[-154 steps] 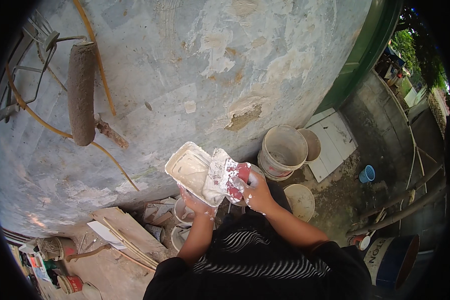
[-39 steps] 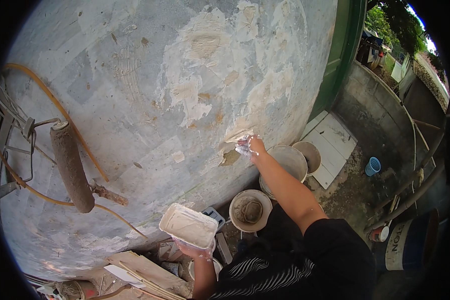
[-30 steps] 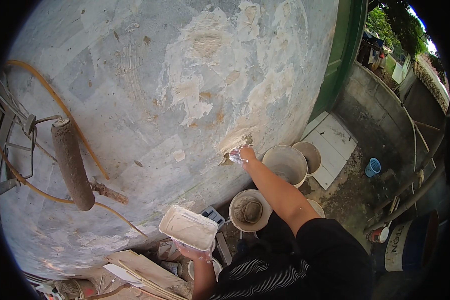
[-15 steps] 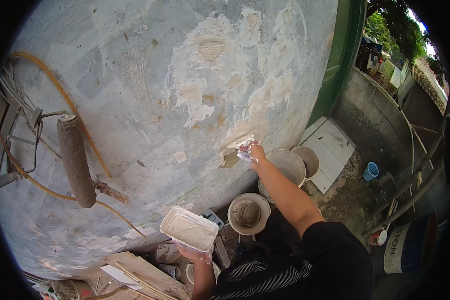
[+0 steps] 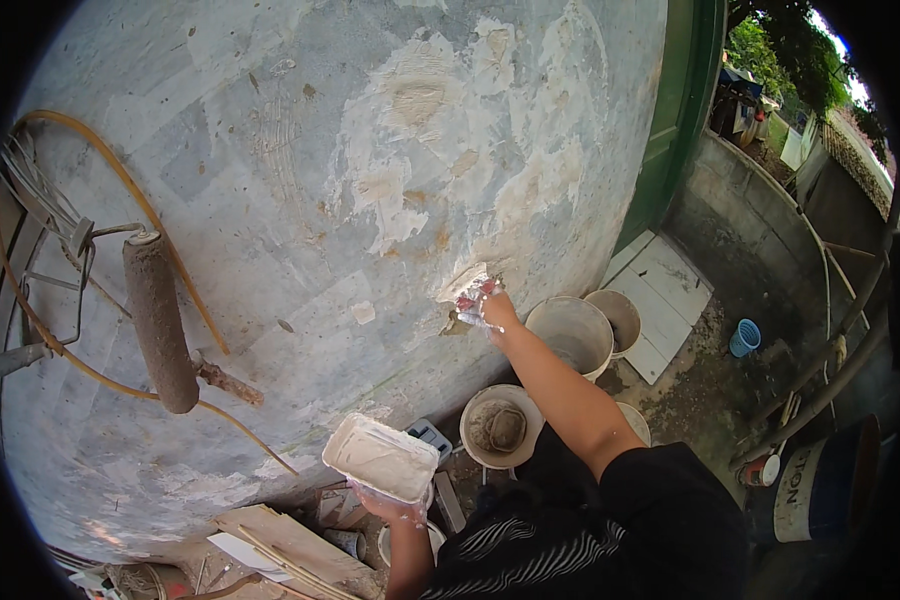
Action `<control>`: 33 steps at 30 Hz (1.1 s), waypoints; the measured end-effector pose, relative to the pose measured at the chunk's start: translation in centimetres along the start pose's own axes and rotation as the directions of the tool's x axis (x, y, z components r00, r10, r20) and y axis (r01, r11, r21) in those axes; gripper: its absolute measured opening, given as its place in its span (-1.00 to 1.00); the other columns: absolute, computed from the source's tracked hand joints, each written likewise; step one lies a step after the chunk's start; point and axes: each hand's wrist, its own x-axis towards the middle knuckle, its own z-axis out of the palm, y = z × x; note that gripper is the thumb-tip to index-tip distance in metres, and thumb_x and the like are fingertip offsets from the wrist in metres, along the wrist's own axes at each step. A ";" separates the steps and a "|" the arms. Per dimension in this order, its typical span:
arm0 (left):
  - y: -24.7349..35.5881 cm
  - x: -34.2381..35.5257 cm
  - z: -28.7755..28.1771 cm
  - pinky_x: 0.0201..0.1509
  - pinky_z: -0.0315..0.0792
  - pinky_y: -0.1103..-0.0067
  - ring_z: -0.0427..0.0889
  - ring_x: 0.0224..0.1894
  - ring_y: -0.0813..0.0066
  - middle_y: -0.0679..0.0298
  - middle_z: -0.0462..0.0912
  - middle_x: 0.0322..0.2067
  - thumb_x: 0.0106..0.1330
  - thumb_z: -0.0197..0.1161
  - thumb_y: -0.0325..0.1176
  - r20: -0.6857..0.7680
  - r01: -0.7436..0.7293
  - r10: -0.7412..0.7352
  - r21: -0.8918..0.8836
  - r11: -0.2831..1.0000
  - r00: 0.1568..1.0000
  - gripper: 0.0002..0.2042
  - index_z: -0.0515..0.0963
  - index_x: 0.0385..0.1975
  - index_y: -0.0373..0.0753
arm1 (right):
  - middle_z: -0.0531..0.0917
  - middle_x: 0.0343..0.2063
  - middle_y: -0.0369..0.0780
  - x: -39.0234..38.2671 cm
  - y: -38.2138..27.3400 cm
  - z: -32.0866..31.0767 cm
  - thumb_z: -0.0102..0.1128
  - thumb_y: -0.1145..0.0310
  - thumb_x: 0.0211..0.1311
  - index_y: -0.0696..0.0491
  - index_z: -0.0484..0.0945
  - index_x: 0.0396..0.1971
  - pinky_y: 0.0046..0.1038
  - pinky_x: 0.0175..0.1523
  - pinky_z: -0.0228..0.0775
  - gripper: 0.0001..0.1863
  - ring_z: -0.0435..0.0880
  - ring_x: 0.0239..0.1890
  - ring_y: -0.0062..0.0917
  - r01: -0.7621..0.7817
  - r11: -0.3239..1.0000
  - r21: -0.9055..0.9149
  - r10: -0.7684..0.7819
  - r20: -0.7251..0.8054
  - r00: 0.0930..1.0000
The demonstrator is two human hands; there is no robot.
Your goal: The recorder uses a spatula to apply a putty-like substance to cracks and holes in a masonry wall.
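With my left hand (image 5: pixel 385 505) I hold up a rectangular plastic tub (image 5: pixel 410 492) from below; pale wet plaster covers its inside and rim. My right hand (image 5: pixel 490 308), smeared with white plaster, is closed around a putty knife (image 5: pixel 478 276), whose reddish handle partly shows between the fingers. Its blade lies against the grey wall (image 5: pixel 320 320), where fresh plaster surrounds a broken brownish patch (image 5: pixel 456 325). My hand covers part of that patch and most of the knife.
A dirty paint roller (image 5: pixel 160 325) and a yellow hose (image 5: pixel 130 180) hang at left. Below my right arm stand several buckets (image 5: pixel 500 385). Wooden boards (image 5: pixel 290 550) lie at lower left, white panels (image 5: pixel 660 300) by the green door (image 5: pixel 678 120). A blue basket (image 5: pixel 744 338) and dark drum (image 5: pixel 820 490) stand at right.
My right hand with the putty knife has moved a little left along the wall, over the broken patch. The tub in my left hand has stayed almost in place.
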 end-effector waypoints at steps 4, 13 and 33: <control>-0.9 0.5 0.1 0.21 0.17 0.02 0.29 0.18 -0.05 0.16 0.24 0.22 0.24 -0.24 0.21 0.043 0.011 -0.011 0.011 1.000 0.999 -0.33 0.15 0.25 -0.09 | 0.59 -0.29 -0.22 -5.8 -0.9 -1.6 -0.09 0.40 0.31 0.04 0.40 -0.10 -0.39 -0.19 0.52 -0.80 0.60 -0.30 -0.53 0.009 0.993 0.119 -0.019 0.077 0.997; -2.4 1.1 2.0 0.20 0.22 0.05 0.31 0.17 -0.02 0.10 0.26 0.20 0.24 -0.18 0.11 0.113 0.111 -0.112 0.012 0.994 0.987 -0.36 0.14 0.25 -0.14 | 0.58 -0.19 -0.22 -20.2 -1.4 -2.7 -0.02 0.40 0.31 0.13 0.38 0.02 -0.49 -0.13 0.46 -0.70 0.58 -0.19 -0.56 -0.066 0.997 0.031 0.053 0.314 0.948; -1.2 -1.2 4.6 0.24 0.15 0.01 0.24 0.22 -0.06 0.10 0.16 0.25 0.25 -0.28 0.18 0.155 0.163 -0.172 0.066 0.984 0.973 -0.31 0.08 0.28 -0.14 | 0.62 -0.34 -0.05 -25.6 -5.3 -1.5 0.20 0.53 -0.12 0.17 0.58 -0.33 -0.33 -0.19 0.45 -0.75 0.61 -0.34 -0.21 0.782 0.331 -0.528 -0.458 0.634 0.623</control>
